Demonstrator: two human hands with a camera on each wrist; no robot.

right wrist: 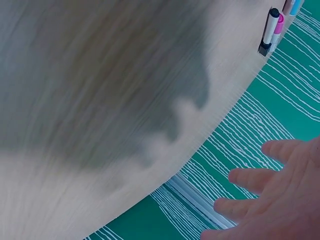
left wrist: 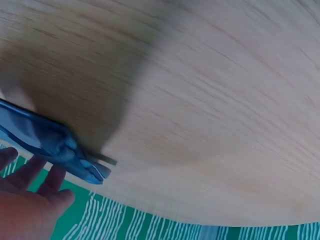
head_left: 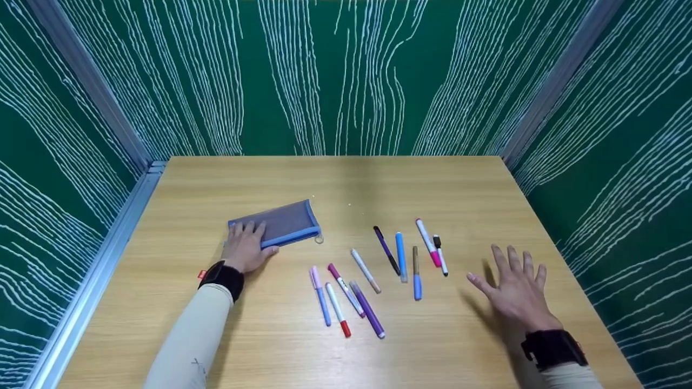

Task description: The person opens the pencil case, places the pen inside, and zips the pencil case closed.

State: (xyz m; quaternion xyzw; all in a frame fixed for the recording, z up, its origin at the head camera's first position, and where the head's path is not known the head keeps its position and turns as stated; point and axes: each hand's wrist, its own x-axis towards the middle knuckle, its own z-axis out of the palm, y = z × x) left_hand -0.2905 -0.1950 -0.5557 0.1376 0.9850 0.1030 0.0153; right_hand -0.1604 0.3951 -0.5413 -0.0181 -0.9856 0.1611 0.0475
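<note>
A flat mesh zip pouch (head_left: 289, 222) with blue edging lies at the left of the table, a small ring at its right end. My left hand (head_left: 246, 248) rests on its left part, fingers spread and thumb beside the lower edge. The left wrist view shows that hand (left wrist: 30, 200) next to the blue pouch (left wrist: 50, 142). At the right, my right hand (head_left: 519, 294) is spread above the table and touches nothing. Nearest to it lies a black-capped white marker (head_left: 440, 255), beside a pink-capped marker (head_left: 428, 242).
Several pens and markers lie loose mid-table, among them a purple marker (head_left: 367, 310), a red-capped white one (head_left: 338, 310), a light blue one (head_left: 400, 256) and a dark pen (head_left: 386, 250). Green white-lined panels (head_left: 357, 81) enclose the wooden table (head_left: 421, 183).
</note>
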